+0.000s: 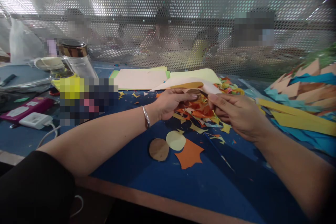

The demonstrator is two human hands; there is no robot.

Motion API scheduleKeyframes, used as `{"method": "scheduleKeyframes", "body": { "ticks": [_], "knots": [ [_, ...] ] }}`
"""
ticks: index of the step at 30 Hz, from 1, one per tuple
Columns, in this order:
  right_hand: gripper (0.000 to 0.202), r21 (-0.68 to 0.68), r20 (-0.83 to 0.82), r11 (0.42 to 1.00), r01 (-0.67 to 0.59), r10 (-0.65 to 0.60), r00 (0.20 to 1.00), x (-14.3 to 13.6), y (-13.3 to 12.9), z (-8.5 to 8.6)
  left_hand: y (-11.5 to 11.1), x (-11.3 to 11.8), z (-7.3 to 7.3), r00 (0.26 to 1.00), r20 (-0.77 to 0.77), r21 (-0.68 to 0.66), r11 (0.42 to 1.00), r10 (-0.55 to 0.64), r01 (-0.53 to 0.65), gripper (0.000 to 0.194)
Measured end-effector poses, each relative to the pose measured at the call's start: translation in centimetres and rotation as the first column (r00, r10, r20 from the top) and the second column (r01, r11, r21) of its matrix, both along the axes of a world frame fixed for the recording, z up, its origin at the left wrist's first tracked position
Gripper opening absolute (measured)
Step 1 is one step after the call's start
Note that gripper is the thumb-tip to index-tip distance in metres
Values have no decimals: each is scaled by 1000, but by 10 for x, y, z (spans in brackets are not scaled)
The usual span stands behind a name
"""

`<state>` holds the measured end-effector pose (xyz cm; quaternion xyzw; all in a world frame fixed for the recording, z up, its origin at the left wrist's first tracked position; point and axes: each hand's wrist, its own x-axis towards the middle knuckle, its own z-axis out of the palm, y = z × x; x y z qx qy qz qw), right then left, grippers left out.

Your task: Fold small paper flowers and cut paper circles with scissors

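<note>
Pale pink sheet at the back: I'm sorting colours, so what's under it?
Edges of green paper and yellow paper stick out from under the pale pink sheet; the rest beneath is covered and can't be seen.

A brown disc (193, 92), apparently cardboard, lies in the left hand (170, 103); edges blurred.

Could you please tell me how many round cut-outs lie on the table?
2: a brown disc, and a pale yellow disc at its right. More may be hidden under the scraps.
</note>
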<state>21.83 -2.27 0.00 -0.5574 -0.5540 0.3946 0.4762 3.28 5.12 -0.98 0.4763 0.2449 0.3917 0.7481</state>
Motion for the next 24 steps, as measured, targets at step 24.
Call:
{"method": "scheduleKeyframes", "body": {
  "ticks": [24],
  "knots": [
    [52,18,56,1000,13,-14,998,-1,0,0,2,-1,-2,994,-109,145,989,28,-12,10]
  ]
}}
